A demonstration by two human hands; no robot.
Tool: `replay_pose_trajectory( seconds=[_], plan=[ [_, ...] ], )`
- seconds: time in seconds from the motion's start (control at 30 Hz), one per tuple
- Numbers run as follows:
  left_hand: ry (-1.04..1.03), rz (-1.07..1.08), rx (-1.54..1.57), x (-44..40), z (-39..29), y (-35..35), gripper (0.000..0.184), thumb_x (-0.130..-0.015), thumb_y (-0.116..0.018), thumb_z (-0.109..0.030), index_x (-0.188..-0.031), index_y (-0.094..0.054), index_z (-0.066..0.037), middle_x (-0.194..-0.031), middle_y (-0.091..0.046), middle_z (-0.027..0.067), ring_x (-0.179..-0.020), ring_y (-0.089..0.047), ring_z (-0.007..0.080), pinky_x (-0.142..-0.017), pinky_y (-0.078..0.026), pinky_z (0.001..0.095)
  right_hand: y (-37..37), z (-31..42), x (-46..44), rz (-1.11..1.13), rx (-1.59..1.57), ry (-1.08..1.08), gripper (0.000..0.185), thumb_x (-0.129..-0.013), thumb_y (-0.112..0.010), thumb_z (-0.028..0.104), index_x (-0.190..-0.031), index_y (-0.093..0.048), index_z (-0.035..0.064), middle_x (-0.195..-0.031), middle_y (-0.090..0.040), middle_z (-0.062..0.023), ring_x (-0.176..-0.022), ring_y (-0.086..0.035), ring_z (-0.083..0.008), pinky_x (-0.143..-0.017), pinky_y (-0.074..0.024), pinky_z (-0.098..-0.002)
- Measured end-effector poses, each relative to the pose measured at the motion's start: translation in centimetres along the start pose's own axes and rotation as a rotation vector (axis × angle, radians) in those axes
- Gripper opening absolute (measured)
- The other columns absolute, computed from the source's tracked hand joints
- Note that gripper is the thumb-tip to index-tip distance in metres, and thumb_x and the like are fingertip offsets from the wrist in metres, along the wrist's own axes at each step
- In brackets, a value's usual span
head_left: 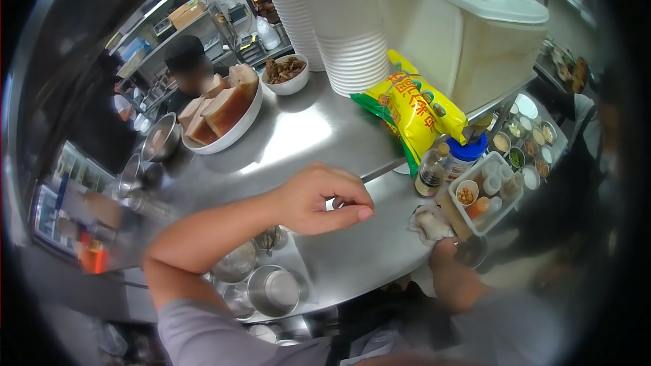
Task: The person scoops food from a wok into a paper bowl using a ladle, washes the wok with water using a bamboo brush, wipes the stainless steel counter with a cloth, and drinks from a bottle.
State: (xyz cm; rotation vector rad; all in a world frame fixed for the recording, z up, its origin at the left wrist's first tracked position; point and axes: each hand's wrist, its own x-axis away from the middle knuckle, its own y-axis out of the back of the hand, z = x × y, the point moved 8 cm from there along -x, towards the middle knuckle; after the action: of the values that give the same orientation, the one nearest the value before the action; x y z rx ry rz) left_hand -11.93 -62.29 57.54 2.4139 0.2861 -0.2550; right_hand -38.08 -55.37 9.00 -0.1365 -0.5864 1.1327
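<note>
My left hand [325, 200] hovers over the steel counter, its fingers loosely curled and the thumb along them. Counter shows through the gap between thumb and fingers, and nothing is seen in them. At the counter's right edge my right hand [445, 251] is closed at the near edge of a crumpled whitish cloth [430, 224]; its fingers are partly hidden. Beside the cloth stands a clear tray [486, 222] with several small cups and bottles. Behind it are a small glass bottle [431, 175], a blue-lidded jar [466, 150] and a yellow-green bag [415, 103].
A white bowl of large meat blocks [227, 112] and a smaller bowl of brown pieces [285, 74] stand at the back. Stacked white tubs [349, 41] adjoin a big lidded bin [424, 34]. Metal pots [258, 291] sit below my left forearm. Another person [186, 61] is beyond the counter.
</note>
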Motion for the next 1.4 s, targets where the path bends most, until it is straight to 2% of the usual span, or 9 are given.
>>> replay_pose_trajectory(
  seconds=[0.63,0.7,0.8,0.83,0.9,0.93,1.1,1.4],
  plan=[
    [0.013,0.005,0.027,-0.1,0.0,0.0,0.010,-0.091,-0.069,-0.008,-0.095,-0.074,0.001,-0.086,-0.072,0.0113,-0.065,-0.063,0.0175,-0.060,-0.049,0.0291,-1.2,1.8,1.0,0.041,0.071,0.112,0.025,-0.083,-0.070,0.008,-0.106,-0.060,0.0098,-0.092,-0.060,-0.0033,-0.077,-0.063,-0.0130,-0.064,-0.0563,-0.0280],
    [-0.005,0.007,0.019,-0.1,-0.1,0.0,0.010,-0.091,-0.069,-0.008,-0.095,-0.074,0.001,-0.087,-0.072,0.0110,-0.065,-0.062,0.0170,-0.060,-0.049,0.0288,-1.6,2.5,1.3,0.070,0.144,0.166,0.025,-0.083,-0.071,0.008,-0.106,-0.061,0.0101,-0.092,-0.061,-0.0032,-0.078,-0.063,-0.0129,-0.065,-0.0567,-0.0280],
    [-0.013,0.005,0.010,0.0,0.0,0.0,0.010,-0.092,-0.069,-0.007,-0.095,-0.074,0.000,-0.087,-0.073,0.0104,-0.065,-0.063,0.0166,-0.060,-0.050,0.0286,-2.9,5.5,2.5,0.108,0.659,0.498,0.026,-0.083,-0.072,0.008,-0.106,-0.061,0.0105,-0.094,-0.061,-0.0029,-0.078,-0.063,-0.0127,-0.065,-0.0574,-0.0281],
    [-0.013,0.002,0.010,0.0,0.0,0.0,0.010,-0.092,-0.069,-0.007,-0.095,-0.074,0.000,-0.087,-0.073,0.0104,-0.065,-0.063,0.0166,-0.060,-0.050,0.0286,-3.0,5.5,2.4,0.120,0.621,0.456,0.026,-0.083,-0.072,0.008,-0.106,-0.062,0.0107,-0.094,-0.061,-0.0029,-0.078,-0.064,-0.0126,-0.065,-0.0576,-0.0282],
    [-0.014,0.005,0.018,0.0,0.0,0.0,0.010,-0.092,-0.069,-0.007,-0.096,-0.074,0.000,-0.087,-0.073,0.0102,-0.066,-0.063,0.0164,-0.060,-0.050,0.0283,-1.9,2.1,1.0,0.180,0.033,0.074,0.028,-0.080,-0.074,0.007,-0.105,-0.062,0.0112,-0.094,-0.061,-0.0028,-0.079,-0.064,-0.0130,-0.066,-0.0573,-0.0276],
    [-0.014,0.005,0.018,0.0,0.0,0.0,0.010,-0.092,-0.069,-0.007,-0.096,-0.074,0.000,-0.087,-0.073,0.0102,-0.066,-0.063,0.0164,-0.060,-0.050,0.0283,-1.3,1.3,0.7,0.142,-0.043,0.034,0.027,-0.080,-0.074,0.007,-0.105,-0.062,0.0110,-0.094,-0.061,-0.0031,-0.078,-0.064,-0.0134,-0.066,-0.0572,-0.0279],
    [-0.012,0.017,0.018,0.0,0.1,-0.1,0.010,-0.092,-0.069,-0.007,-0.096,-0.075,0.000,-0.087,-0.072,0.0103,-0.066,-0.063,0.0169,-0.060,-0.050,0.0286,-1.1,1.3,1.1,0.034,-0.036,0.044,0.023,-0.081,-0.072,0.008,-0.102,-0.063,0.0096,-0.092,-0.062,-0.0046,-0.077,-0.064,-0.0151,-0.066,-0.0568,-0.0294],
    [0.006,0.015,0.017,-0.2,0.0,-0.1,0.011,-0.091,-0.069,-0.007,-0.095,-0.075,0.001,-0.085,-0.072,0.0115,-0.065,-0.063,0.0172,-0.060,-0.050,0.0288,-0.9,1.4,1.5,-0.015,-0.028,0.049,0.016,-0.082,-0.069,0.010,-0.097,-0.064,0.0072,-0.089,-0.064,-0.0075,-0.074,-0.064,-0.0181,-0.066,-0.0559,-0.0321]
  ],
)
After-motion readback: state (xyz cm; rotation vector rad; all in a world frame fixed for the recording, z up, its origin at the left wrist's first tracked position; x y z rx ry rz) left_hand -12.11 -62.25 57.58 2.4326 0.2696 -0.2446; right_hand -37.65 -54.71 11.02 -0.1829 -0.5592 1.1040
